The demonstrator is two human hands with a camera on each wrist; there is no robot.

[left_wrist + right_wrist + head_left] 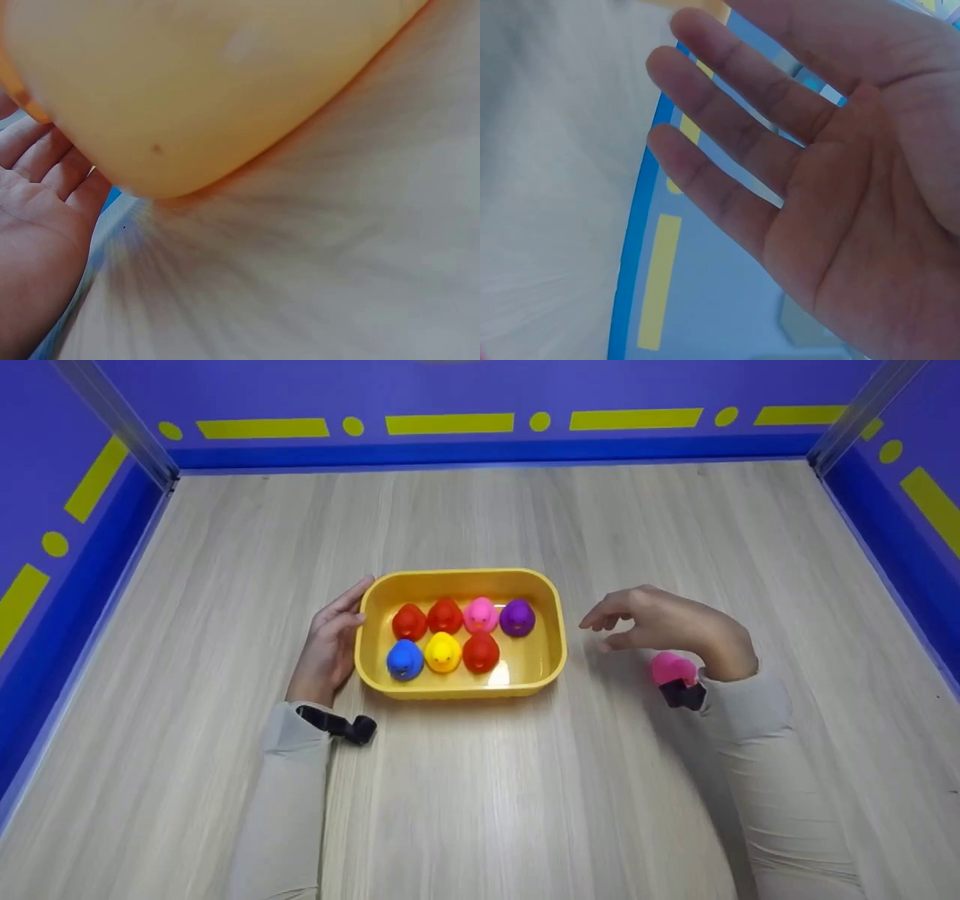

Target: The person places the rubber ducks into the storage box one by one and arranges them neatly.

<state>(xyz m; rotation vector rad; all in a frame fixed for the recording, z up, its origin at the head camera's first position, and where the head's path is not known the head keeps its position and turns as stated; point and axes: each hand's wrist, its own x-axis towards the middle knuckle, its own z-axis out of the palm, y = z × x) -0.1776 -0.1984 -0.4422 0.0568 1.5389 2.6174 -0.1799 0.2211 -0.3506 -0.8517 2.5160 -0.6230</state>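
Observation:
A yellow plastic tub [457, 691] sits on the table with several rubber ducks inside. Three ducks are red, among them the red duck [481, 652] at the front; the others are a blue duck [405, 660], a yellow duck [442, 652], a pink duck [481, 616] and a purple duck [517, 618]. My left hand [334, 637] rests against the tub's left side, fingers extended along its outer wall, thumb at the rim. Right of the tub, my right hand [660, 622] hovers over the table with loosely bent fingers and nothing in them.
A pink object [673, 668] lies beneath my right wrist, partly hidden by the black wrist camera [682, 694]. Another black camera [352, 729] is strapped to the left wrist. Blue-purple panels [480, 394] with yellow marks border the wooden table [465, 795] at the back and both sides.

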